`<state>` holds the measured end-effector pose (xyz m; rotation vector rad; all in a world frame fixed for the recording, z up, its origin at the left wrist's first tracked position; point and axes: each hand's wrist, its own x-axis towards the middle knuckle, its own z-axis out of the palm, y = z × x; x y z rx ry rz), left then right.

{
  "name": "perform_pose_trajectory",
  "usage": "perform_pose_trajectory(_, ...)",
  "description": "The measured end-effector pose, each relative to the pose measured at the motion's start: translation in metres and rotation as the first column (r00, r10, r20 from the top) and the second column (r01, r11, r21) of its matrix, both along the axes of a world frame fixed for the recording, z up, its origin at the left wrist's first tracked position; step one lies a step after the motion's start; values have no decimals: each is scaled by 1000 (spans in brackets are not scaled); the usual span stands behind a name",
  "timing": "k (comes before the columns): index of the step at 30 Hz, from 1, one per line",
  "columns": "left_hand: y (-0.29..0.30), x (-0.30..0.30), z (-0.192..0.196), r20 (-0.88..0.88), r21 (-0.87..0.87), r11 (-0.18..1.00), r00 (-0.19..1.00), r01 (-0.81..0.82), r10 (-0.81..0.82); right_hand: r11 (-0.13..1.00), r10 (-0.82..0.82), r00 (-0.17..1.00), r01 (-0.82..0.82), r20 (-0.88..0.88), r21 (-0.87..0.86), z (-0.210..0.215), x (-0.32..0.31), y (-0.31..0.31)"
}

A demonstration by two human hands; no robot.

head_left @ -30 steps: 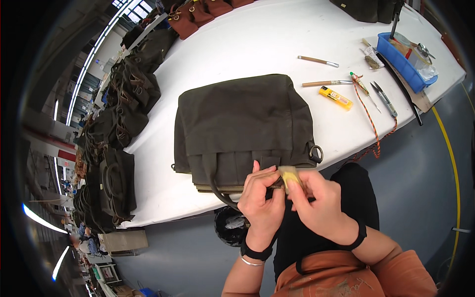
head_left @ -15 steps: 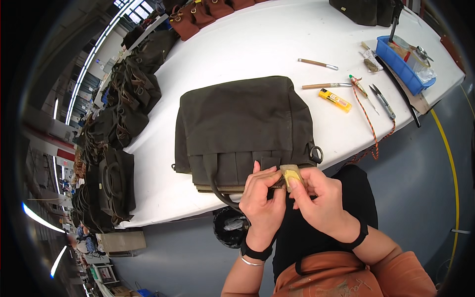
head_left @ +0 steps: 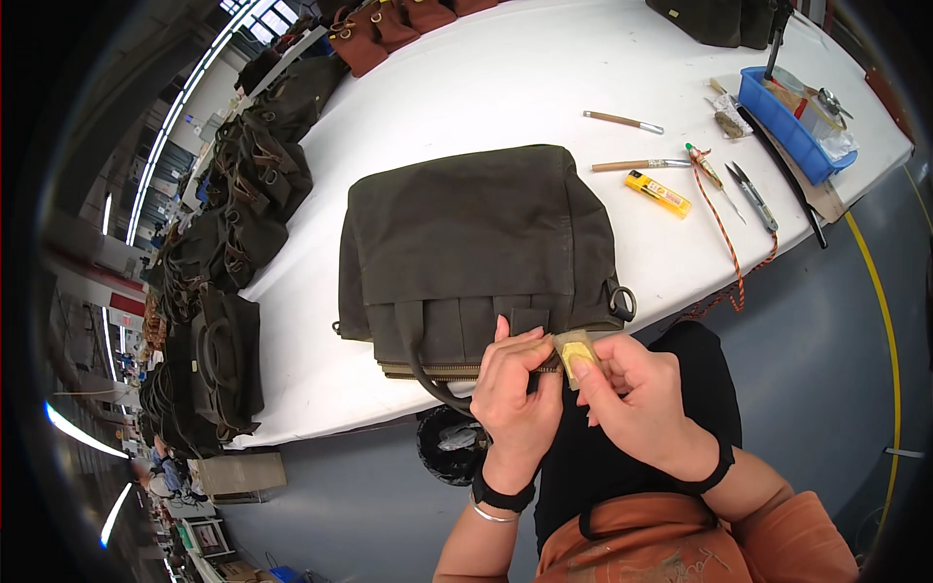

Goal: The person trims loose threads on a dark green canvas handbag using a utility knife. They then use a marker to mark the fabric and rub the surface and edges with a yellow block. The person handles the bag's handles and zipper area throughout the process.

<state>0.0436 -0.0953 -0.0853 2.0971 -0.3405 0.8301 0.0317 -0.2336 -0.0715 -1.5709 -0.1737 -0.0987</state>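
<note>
A dark olive canvas bag (head_left: 476,243) lies flat on the white table (head_left: 505,87), its zipped edge and handles at the near rim, just in front of the person. The left hand (head_left: 515,389) pinches the bag's zipper edge, fingers closed on the fabric, while the right hand (head_left: 632,394) is clamped with thumb and fingers on a small yellowish block (head_left: 575,350) (what it is made of cannot be told) pressed against that same edge, touching the left fingertips. Farther right on the table lie a yellow utility knife (head_left: 658,193), two wooden-handled tools (head_left: 632,165), small snips (head_left: 752,194), an orange cord (head_left: 729,243) and a blue tray (head_left: 777,126)
</note>
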Motion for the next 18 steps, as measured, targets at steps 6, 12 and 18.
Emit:
perform_pose_trajectory(6, 0, 1, -2, 29, 64, 998, 999, 17, -18, 967, -92, 968, 143, 233, -213, 8, 18, 7)
perform_pose_trajectory(12, 1, -1, -3, 26, 100, 995, 999, 16, -19, 977, 28, 997, -13, 68, -212, 7, -12, -8)
perform_pose_trajectory(18, 2, -7, 27, -167, 128, 989, 985, 69, -47, 995, -73, 997, 72, -3, -66, 6, 1, -23)
